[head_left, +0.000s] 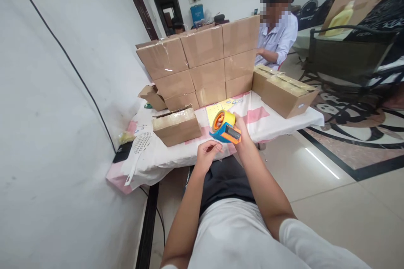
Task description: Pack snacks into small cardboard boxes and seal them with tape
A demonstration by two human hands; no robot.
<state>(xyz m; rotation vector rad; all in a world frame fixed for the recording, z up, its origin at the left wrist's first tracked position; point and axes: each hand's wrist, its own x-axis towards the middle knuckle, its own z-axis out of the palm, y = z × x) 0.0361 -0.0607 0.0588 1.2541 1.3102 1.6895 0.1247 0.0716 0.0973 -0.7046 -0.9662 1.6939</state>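
My right hand [241, 128] is closed around a tape dispenser [225, 131] with a blue and orange body and a yellow roll of tape [229, 119]. Just below and left of the dispenser's blue end, my left hand [206, 154] is closed in a pinch. Whatever lies between its fingertips is too small to make out. Both hands are over the table's near edge. Beyond them, to the left, a cardboard box [178, 128] with taped top flaps lies on the white and pink tablecloth [170, 157].
Stacked cardboard boxes [206, 67] form a wall across the table's back. A long box [284, 92] lies at the right edge. A white fly swatter [141, 145] and a black object [123, 152] lie left. Another person [279, 38] sits behind the stack.
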